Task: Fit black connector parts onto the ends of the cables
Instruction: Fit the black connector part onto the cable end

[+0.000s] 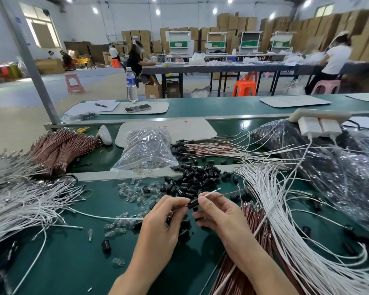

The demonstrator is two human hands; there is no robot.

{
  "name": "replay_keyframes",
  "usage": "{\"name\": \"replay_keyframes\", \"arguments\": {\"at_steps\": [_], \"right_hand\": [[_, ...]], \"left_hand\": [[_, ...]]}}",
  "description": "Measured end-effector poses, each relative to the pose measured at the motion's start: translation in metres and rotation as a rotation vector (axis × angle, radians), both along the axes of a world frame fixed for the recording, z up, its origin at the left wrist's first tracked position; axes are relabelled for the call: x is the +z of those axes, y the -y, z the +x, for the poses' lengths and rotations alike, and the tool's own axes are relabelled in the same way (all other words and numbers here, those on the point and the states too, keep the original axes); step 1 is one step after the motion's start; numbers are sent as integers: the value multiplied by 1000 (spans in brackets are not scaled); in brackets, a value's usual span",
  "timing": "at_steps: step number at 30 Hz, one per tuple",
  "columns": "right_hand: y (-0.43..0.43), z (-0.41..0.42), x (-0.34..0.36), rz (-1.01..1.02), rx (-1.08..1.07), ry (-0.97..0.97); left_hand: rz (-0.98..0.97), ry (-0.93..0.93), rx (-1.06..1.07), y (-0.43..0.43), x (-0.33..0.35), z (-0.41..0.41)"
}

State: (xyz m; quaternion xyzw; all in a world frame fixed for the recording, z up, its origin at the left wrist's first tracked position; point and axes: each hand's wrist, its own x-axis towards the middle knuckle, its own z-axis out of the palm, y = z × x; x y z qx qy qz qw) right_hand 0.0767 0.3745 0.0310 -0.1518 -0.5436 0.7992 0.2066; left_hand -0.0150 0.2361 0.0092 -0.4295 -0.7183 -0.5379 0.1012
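The left hand and the right hand meet just on the near side of the pile of black connector parts, above the green counter. The left hand's thumb and forefinger pinch one black connector part, held off the counter between the two hands. More black pieces show under its curled fingers, though how many cannot be told. The right hand's thumb and forefinger pinch a white cable and a brown cable right at that part's right end. Both cables run up and to the right from the fingertips, along the near right edge of the pile. Left of the pile lie clear bulbs. Beyond the pile sits a clear plastic bag. Right of the pile fan out loose white cables, with brown cable bundles beside them.
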Motion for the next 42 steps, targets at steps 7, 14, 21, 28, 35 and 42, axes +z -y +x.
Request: {"name": "replay_keyframes", "arguments": {"at_steps": [7, 14, 21, 28, 35, 42], "right_hand": [[-7, 0, 0, -51, -89, -44], [-13, 2, 0, 2, -262, -66], [-14, 4, 0, 100, -319, -79], [-19, 8, 8, 29, -326, -175], [-33, 14, 13, -104, -412, -302], [-32, 17, 17, -365, -295, -339]], "left_hand": [[-52, -71, 32, 2, 1, -1], [-84, -79, 54, 4, 2, 0], [-139, -59, 100, 4, 0, -1], [-187, -58, 135, 6, 2, -1], [-197, -78, 197, 7, 4, -2], [-160, -122, 182, 6, 5, 2]]}}
